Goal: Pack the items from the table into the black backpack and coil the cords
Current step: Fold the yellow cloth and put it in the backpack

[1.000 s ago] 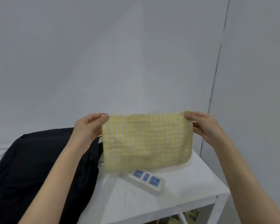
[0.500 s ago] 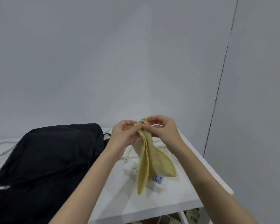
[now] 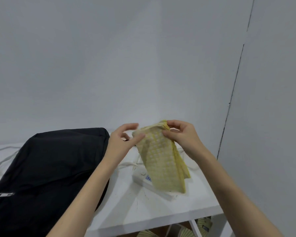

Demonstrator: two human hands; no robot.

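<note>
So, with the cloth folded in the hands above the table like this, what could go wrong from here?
1. The yellow checked cloth is pinched only at its top by the right hand and left hand; the layers hang loose and may unfold.
2. Its lower edge hangs just over the white power strip and could drag on it.
3. The black backpack appears closed, so one hand may have to let go to open it.

Cloth point(image 3: 162, 159) in the hands was waffle-textured fabric; backpack point(image 3: 46, 168) matt black fabric; power strip point(image 3: 142, 179) smooth white plastic.
</note>
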